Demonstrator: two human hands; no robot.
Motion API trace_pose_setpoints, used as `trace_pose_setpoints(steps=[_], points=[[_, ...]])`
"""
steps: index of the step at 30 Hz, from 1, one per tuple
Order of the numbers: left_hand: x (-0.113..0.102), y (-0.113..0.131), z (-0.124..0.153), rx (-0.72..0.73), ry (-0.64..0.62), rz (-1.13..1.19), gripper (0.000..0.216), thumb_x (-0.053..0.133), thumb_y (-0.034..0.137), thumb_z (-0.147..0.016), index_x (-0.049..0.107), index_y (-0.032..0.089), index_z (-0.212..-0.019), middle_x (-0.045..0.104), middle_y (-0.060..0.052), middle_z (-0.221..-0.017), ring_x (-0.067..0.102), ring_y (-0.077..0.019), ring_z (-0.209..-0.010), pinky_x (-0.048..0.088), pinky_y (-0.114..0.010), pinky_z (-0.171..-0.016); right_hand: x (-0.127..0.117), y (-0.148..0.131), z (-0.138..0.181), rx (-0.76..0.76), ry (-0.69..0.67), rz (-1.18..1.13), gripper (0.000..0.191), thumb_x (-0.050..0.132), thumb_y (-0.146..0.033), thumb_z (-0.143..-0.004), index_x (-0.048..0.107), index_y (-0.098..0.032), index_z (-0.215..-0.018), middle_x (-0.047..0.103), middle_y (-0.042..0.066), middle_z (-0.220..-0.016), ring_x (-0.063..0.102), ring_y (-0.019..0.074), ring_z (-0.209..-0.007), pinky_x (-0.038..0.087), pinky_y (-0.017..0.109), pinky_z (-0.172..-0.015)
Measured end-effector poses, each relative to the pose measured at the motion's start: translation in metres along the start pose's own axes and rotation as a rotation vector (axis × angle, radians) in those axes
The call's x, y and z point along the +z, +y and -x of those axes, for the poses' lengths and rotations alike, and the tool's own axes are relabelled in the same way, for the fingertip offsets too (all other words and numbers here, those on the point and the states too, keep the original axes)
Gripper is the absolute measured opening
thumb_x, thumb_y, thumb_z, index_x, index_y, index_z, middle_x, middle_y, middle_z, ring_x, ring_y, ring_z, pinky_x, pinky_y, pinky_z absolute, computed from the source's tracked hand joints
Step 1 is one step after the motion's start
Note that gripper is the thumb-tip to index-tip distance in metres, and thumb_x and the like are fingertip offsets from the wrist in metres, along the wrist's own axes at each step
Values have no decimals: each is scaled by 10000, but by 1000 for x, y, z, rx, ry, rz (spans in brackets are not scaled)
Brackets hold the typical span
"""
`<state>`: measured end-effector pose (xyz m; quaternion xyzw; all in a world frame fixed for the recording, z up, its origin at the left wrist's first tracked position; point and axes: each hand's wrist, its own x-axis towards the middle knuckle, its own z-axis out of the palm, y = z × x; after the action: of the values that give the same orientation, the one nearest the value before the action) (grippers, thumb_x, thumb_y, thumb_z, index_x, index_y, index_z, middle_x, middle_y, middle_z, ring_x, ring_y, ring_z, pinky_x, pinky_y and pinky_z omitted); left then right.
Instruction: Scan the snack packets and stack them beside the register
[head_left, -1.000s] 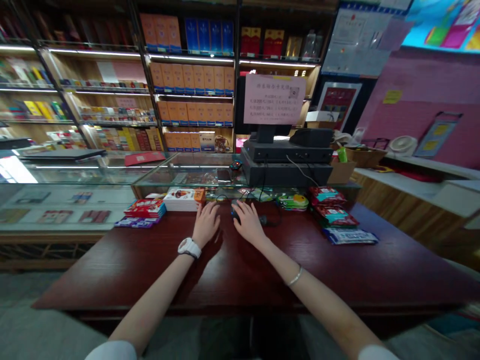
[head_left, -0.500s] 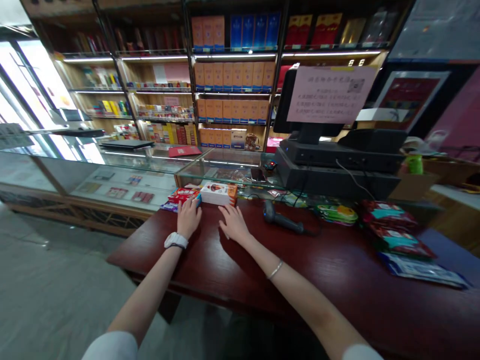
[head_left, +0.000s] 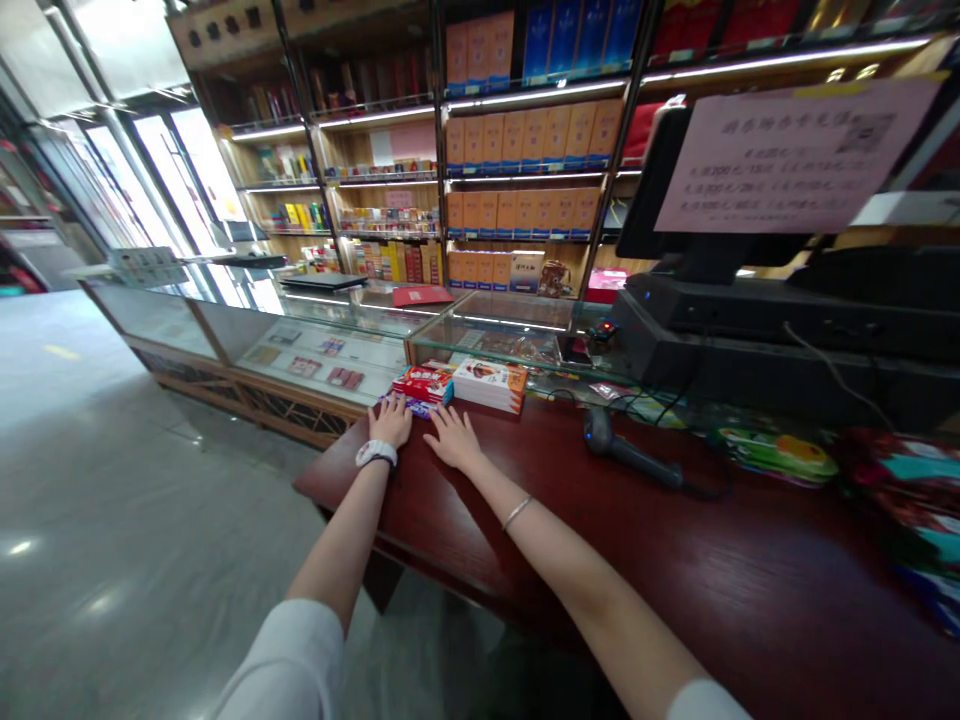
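Note:
At the far left end of the dark red counter (head_left: 540, 500) lie stacked snack packs. My left hand (head_left: 391, 421) rests with fingers spread at the purple packs (head_left: 417, 406), its fingertips touching their near edge. Behind these sits a stack of red and blue packs (head_left: 424, 384). My right hand (head_left: 454, 440) lies palm down with fingers apart, its fingertips near the purple and blue edges. Just beyond it stands a stack of white and orange boxes (head_left: 489, 384). Neither hand grips anything. A white band is on my left wrist, a thin bangle on my right.
A black barcode scanner (head_left: 630, 456) lies right of my hands. Behind it are a dark cash register (head_left: 750, 340) and a screen with a pink notice (head_left: 780, 165). Green packs (head_left: 776, 455) and red-brown bags (head_left: 911, 485) lie at right. A glass showcase (head_left: 510, 325) borders the counter.
The view has swung left, so the counter's things appear farther right. My right hand has shifted left, from before the white and orange boxes toward the purple packs. My left hand stays by the packs.

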<state>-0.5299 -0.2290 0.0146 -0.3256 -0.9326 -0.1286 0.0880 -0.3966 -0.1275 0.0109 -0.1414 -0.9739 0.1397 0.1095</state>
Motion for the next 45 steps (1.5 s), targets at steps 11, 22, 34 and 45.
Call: trace_pose_setpoints(steps=[11, 22, 34, 45], points=[[9, 28, 23, 76, 69, -45, 527, 330, 274, -947, 480, 99, -1421, 463, -199, -1487, 434, -326, -1375, 404, -489, -1081, 5, 11, 8, 75, -21, -1, 635, 359, -505, -997, 310, -158, -1526, 214, 144, -1619, 217, 308, -1491, 140, 567, -1199], [13, 68, 61, 189, 95, 63, 475, 411, 275, -938, 536, 204, -1391, 471, -144, -1495, 445, -343, -1351, 384, -542, -1094, -18, 68, 60, 60, -9, 33, 557, 393, -470, -995, 357, -256, -1508, 189, 95, -1631, 227, 299, -1490, 190, 595, -1179], [5, 59, 56, 392, 131, 57, 338, 504, 265, -924, 681, 329, -1204, 512, -22, -1475, 367, -318, -1425, 203, -621, -1191, -23, 67, 60, -86, 150, 69, 381, 508, -330, -967, 595, -232, -1325, 600, 67, -1385, 405, 267, -1396, 110, 584, -1204], [4, 60, 62, 466, 132, 74, 309, 539, 320, -932, 669, 315, -1212, 543, -31, -1448, 399, -310, -1407, 168, -611, -1204, -34, 72, 65, -114, 245, 33, 198, 547, -197, -935, 734, -222, -992, 742, 58, -1041, 611, 206, -1070, 197, 506, -1180]])
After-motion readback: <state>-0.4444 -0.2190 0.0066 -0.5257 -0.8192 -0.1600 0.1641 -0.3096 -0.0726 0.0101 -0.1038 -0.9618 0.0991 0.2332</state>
